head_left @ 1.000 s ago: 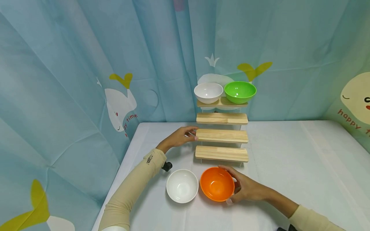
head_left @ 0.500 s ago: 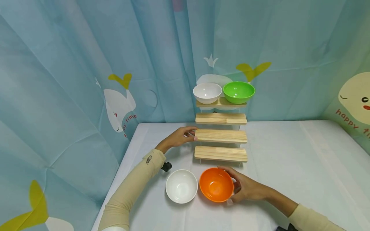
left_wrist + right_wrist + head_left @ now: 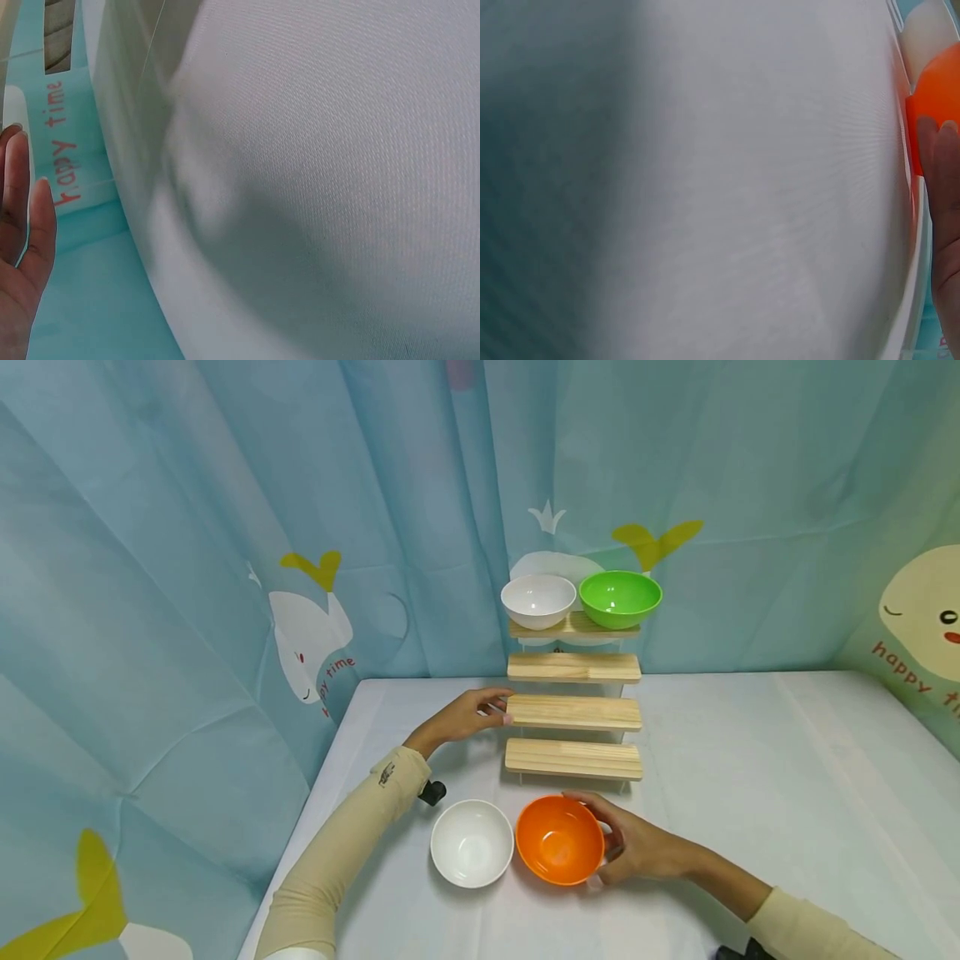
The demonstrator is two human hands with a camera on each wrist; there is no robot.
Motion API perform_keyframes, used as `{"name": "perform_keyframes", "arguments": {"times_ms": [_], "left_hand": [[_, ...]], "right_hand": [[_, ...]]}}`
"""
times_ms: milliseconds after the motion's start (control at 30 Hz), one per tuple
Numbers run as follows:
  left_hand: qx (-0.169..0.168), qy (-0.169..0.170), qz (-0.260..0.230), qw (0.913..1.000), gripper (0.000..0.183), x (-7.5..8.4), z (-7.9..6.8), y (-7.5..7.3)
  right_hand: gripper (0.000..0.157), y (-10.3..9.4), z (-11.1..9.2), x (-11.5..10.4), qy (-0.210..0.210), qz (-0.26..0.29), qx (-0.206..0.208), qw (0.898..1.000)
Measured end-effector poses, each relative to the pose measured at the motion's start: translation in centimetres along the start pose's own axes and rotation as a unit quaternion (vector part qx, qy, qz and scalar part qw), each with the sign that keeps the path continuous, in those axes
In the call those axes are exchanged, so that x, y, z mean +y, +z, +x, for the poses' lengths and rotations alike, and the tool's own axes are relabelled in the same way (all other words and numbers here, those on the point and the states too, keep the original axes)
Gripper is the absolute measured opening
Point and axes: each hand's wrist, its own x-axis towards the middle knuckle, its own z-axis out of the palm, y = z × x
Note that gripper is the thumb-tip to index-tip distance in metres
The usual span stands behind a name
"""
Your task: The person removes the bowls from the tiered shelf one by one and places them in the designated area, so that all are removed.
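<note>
My left hand [image 3: 468,714] holds the left end of a wooden tiered stand [image 3: 573,713], at its second step from the bottom, thumb at the front edge and fingers behind. In the left wrist view, the thumb and fingers [image 3: 43,232] show at the left edge. On the table in front of the stand, an orange bowl [image 3: 560,841] sits upright, and my right hand [image 3: 637,843] grips its right side, fingers at the far rim and thumb at the near side. Right beside it, to the left, is a white bowl [image 3: 472,844], its rim close against the orange one.
The stand's top step carries another white bowl [image 3: 538,602] and a green bowl [image 3: 620,599] side by side. A white cloth covers the table [image 3: 780,777]. Behind and to the left hangs a blue printed curtain [image 3: 420,527].
The orange bowl has slid slightly left with my right hand, narrowing the gap to the white bowl. My left hand stays at the stand.
</note>
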Motion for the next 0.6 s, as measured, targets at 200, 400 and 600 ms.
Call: {"name": "perform_keyframes", "arguments": {"times_ms": [200,400,600], "left_hand": [[-0.002,0.0,0.0,1.0,0.055,-0.04,0.06,0.02],[0.001,-0.007,-0.003,1.0,0.055,0.02,-0.05,-0.01],[-0.001,-0.002,-0.005,1.0,0.055,0.23,-0.03,0.03]], "right_hand": [[0.098,0.16,-0.09,-0.08,0.006,0.011,-0.001,1.0],[0.103,0.34,-0.2,-0.22,0.025,0.039,-0.003,0.999],[0.105,0.26,-0.48,-0.37,0.044,0.042,0.008,0.998]]}}
